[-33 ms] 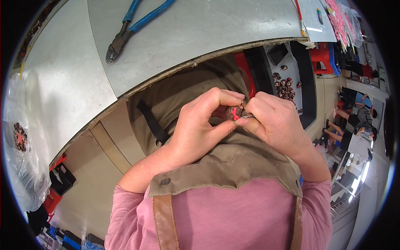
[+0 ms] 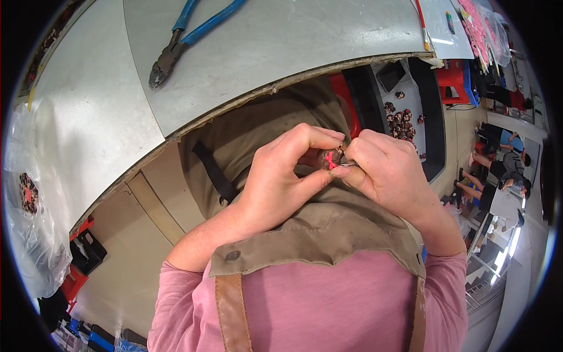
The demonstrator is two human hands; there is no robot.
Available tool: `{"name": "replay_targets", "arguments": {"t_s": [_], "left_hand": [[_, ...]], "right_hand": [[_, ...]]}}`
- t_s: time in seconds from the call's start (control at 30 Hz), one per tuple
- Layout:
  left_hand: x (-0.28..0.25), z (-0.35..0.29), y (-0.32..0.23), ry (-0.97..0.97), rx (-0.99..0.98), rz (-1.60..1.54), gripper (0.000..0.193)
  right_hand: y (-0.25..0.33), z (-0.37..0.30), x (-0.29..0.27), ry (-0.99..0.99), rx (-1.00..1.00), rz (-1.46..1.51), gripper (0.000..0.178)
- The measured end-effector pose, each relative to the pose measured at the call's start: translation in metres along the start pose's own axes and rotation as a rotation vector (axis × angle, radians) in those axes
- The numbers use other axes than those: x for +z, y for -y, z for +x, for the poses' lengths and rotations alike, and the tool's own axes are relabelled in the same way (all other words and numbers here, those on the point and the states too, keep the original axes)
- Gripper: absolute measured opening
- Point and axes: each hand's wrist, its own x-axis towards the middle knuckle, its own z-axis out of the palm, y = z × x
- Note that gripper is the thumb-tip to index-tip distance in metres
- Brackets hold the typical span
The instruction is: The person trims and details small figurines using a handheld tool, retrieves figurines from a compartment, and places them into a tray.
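My left hand [image 2: 281, 171] is closed around a small round brown figurine [image 2: 324, 158] with a bright red bow-like patch, pinched between thumb and fingers above my lap. Up against its right side is my right hand [image 2: 390, 167], its fingers curled and thumb pressed in. A thin, shiny metallic tip [image 2: 347, 164] shows between the right thumb and forefinger and touches the figurine near the red patch. What tool it belongs to is hidden by the fingers. The thumbs of both hands nearly meet.
Blue-handled pliers [image 2: 170, 58] lie on the grey metal table [image 2: 264, 35], near a red-handled brush [image 2: 422, 23]. A dark-rimmed tray [image 2: 431, 117] at right holds several similar small figurines. A clear plastic bag [image 2: 44, 234] drapes at far left. Other people sit at far right, beyond a red stool [image 2: 451, 82].
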Motion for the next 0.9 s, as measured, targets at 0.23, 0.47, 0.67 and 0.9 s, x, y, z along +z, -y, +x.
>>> {"name": "replay_targets", "arguments": {"t_s": [0.23,0.47,0.67,0.9], "left_hand": [[-0.0003,-0.0005,-0.0005,-0.007,-0.017,-0.017,0.033],[0.0031,-0.0006,0.0063,-0.069,0.071,0.013,0.031],[0.0000,-0.0007,0.0020,-0.008,0.014,0.007,0.033],[0.0032,-0.0002,0.0070,-0.063,0.063,-0.011,0.030]], "right_hand": [[-0.0010,-0.0009,0.0017,-0.015,-0.008,-0.003,0.032],[-0.0005,-0.0005,0.0026,-0.024,0.006,0.018,0.032],[-0.0015,-0.0006,0.0002,0.014,-0.010,-0.037,0.032],[-0.0017,-0.0003,0.0033,-0.040,0.000,0.008,0.033]]}}
